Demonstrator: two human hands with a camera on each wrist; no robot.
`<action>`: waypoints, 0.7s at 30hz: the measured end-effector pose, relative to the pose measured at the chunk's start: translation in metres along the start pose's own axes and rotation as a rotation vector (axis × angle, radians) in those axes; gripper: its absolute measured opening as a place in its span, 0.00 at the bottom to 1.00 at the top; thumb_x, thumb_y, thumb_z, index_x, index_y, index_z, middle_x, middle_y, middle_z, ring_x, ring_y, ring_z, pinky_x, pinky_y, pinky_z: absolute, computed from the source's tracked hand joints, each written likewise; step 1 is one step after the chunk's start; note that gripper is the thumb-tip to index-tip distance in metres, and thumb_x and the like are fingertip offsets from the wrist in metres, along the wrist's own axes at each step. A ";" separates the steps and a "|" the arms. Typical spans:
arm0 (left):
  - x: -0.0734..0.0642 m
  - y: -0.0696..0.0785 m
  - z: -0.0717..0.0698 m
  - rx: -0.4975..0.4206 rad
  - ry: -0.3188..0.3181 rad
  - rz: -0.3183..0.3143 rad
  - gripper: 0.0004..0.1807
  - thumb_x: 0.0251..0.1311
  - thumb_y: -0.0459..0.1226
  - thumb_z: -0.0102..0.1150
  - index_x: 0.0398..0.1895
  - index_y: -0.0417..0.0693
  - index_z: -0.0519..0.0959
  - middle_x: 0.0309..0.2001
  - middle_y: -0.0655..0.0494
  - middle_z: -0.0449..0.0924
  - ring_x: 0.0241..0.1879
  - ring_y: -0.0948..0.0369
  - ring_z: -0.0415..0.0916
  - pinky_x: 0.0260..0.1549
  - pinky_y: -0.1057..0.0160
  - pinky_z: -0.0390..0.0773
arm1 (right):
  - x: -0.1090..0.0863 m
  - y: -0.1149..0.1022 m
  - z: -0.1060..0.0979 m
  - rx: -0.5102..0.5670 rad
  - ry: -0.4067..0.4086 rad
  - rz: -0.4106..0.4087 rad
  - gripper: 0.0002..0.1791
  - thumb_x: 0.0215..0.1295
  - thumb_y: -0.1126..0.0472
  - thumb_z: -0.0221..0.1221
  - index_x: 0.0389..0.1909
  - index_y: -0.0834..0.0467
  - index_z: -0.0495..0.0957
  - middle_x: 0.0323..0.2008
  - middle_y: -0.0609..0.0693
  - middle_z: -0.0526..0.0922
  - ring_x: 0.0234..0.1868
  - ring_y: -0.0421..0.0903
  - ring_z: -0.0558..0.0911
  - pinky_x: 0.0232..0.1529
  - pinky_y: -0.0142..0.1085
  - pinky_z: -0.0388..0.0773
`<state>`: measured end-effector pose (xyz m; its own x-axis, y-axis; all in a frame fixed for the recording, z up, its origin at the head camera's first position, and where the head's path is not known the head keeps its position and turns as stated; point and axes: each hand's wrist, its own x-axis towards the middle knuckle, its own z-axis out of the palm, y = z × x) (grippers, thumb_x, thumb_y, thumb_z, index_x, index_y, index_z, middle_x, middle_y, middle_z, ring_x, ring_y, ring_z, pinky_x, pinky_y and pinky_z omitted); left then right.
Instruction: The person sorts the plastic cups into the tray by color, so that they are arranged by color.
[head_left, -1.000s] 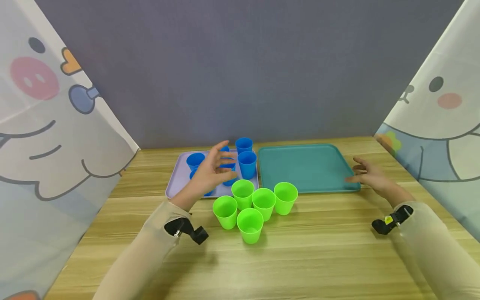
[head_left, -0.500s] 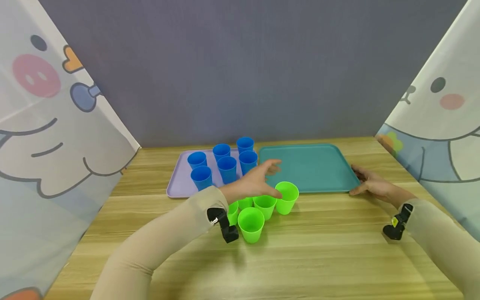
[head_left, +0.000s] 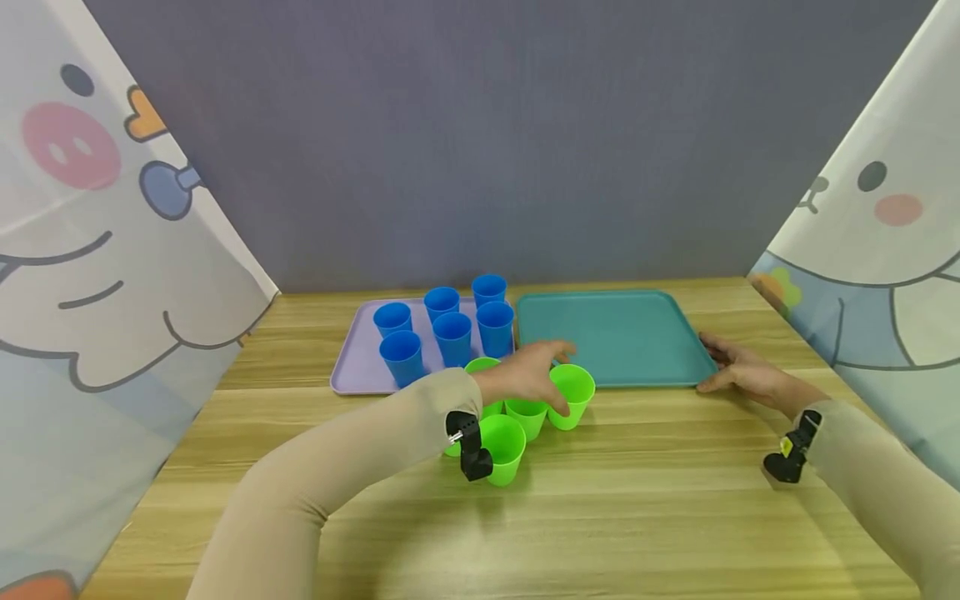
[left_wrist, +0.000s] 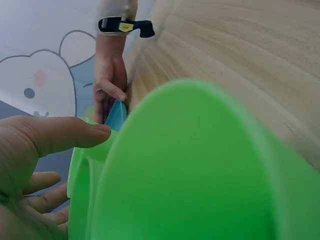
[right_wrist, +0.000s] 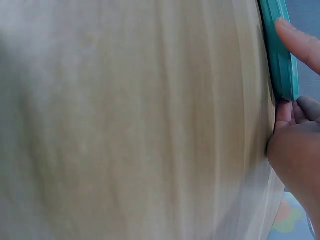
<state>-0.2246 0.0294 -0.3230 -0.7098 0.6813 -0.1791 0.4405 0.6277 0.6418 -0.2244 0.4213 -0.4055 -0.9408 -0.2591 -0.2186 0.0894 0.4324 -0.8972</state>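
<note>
Several light green cups stand upright in a cluster at the middle of the table. My left hand reaches over them to the rightmost green cup, thumb at its near side and fingers behind it. In the left wrist view its thumb and fingers are spread around a green cup, with another large green cup in front. At the near right corner of the teal tray, my right hand holds the edge. The right wrist view has its thumb against the tray's rim and fingers curled at the corner.
A pale purple tray lies left of the teal one and bears several upright blue cups. Behind the wooden table rises a grey wall panel. Cartoon-printed cloths hang at both sides.
My left hand has moved from above the purple tray rightward to the rightmost green cup. My right hand has come down onto the teal tray's corner and stays there. The cups have not moved.
</note>
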 end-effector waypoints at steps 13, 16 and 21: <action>0.012 0.007 -0.021 -0.029 0.041 0.025 0.41 0.46 0.38 0.80 0.66 0.45 0.74 0.63 0.50 0.74 0.58 0.51 0.74 0.49 0.63 0.79 | 0.001 0.001 -0.003 -0.002 -0.003 -0.015 0.60 0.56 0.74 0.64 0.74 0.72 0.27 0.73 0.79 0.31 0.71 0.76 0.37 0.69 0.67 0.42; 0.019 0.009 -0.030 -0.069 0.064 0.012 0.40 0.44 0.38 0.81 0.64 0.47 0.76 0.61 0.51 0.75 0.56 0.53 0.75 0.46 0.64 0.80 | 0.000 0.001 -0.003 -0.001 -0.009 -0.018 0.59 0.56 0.74 0.64 0.75 0.72 0.28 0.73 0.78 0.32 0.72 0.76 0.38 0.71 0.51 0.56; 0.029 0.009 -0.045 -0.152 0.124 -0.019 0.38 0.42 0.38 0.82 0.61 0.49 0.78 0.61 0.52 0.75 0.55 0.54 0.75 0.43 0.64 0.81 | -0.003 0.002 -0.004 0.014 -0.023 -0.020 0.59 0.56 0.73 0.65 0.75 0.72 0.28 0.74 0.76 0.31 0.72 0.75 0.37 0.56 0.26 0.65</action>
<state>-0.2665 0.0377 -0.2888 -0.7837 0.6121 -0.1056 0.3444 0.5697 0.7462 -0.2221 0.4259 -0.4047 -0.9345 -0.2876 -0.2098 0.0757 0.4154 -0.9065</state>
